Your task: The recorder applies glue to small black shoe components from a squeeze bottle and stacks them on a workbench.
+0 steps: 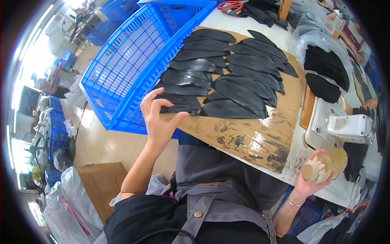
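Several curved black leather-like pieces [239, 95] lie overlapped in two columns on a brown board [260, 142]. Some of them have a wet shine. My left hand [156, 116] is at the board's near left corner, thumb and fingers spread apart around the nearest black piece [180, 103] of the left column, touching its edge. Off the board's right side, my right hand [310, 185] is closed around a clear jar [339, 160] with yellowish contents. The jar is tilted, and a pale round end with whitish lumps faces me.
A large blue plastic crate [126, 57] stands left of the board. To the right is a white sewing machine [349, 126], with black pieces [325, 69] on plastic wrap beyond it. Red-handled scissors [231, 6] lie at the far edge. A cardboard box [99, 183] sits lower left.
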Action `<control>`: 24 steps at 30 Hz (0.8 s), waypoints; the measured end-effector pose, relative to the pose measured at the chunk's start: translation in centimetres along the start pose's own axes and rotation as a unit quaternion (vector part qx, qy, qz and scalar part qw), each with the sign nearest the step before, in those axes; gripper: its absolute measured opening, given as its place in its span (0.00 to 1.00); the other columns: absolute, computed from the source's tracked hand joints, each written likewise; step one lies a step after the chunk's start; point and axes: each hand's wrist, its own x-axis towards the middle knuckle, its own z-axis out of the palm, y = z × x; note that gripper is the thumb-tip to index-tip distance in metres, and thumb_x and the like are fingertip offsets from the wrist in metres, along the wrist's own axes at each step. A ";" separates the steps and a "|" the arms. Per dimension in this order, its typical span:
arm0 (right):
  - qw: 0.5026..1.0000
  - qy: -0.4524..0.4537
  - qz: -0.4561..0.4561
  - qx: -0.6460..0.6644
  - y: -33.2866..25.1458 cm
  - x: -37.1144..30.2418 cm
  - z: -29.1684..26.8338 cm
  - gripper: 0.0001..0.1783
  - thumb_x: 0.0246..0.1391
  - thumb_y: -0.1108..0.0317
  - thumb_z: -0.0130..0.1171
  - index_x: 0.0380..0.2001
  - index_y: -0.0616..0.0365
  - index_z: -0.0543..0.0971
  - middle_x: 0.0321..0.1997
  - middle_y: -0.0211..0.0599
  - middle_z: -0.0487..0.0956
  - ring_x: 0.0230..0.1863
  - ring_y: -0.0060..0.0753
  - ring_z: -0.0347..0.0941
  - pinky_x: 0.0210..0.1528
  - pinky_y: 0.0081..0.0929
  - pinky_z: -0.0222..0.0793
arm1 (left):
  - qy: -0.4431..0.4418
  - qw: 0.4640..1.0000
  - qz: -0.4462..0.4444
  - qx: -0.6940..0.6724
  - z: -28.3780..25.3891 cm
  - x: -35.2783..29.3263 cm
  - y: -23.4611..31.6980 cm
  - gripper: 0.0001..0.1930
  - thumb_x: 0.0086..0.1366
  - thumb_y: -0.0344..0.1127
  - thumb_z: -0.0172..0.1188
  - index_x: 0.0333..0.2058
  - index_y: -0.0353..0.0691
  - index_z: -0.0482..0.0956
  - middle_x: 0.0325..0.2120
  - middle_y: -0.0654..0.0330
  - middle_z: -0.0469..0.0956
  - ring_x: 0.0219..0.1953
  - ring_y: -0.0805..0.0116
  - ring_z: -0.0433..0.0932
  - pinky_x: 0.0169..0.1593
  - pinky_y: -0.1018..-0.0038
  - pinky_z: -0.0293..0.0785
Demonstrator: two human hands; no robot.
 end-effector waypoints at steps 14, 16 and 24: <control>0.998 0.027 -0.012 -0.048 1.1 0.0 1.0 0.33 0.52 0.44 0.52 0.54 0.54 0.64 0.54 0.38 0.68 0.59 0.41 0.62 0.53 0.47 0.67 | -0.039 0.908 0.386 -0.158 6.2 12.1 14.5 0.06 0.51 0.28 0.64 0.20 0.36 0.74 0.21 0.61 0.75 0.28 0.62 0.74 0.36 0.72 0.67; 0.993 0.057 -0.026 -0.100 1.3 0.0 1.2 0.33 0.53 0.41 0.47 0.54 0.54 0.65 0.53 0.39 0.70 0.58 0.44 0.64 0.51 0.47 0.68 | -0.140 0.898 0.373 -0.187 9.8 13.8 17.0 0.08 0.54 0.34 0.61 0.26 0.35 0.77 0.24 0.58 0.76 0.32 0.58 0.75 0.38 0.68 0.69; 0.995 0.058 -0.015 -0.083 1.3 0.1 0.9 0.34 0.52 0.39 0.47 0.55 0.50 0.64 0.55 0.41 0.69 0.58 0.51 0.64 0.50 0.50 0.68 | -0.345 0.866 0.352 -0.091 20.9 16.3 26.3 0.37 0.52 0.48 0.62 0.56 0.34 0.61 0.49 0.45 0.68 0.52 0.51 0.68 0.53 0.63 0.67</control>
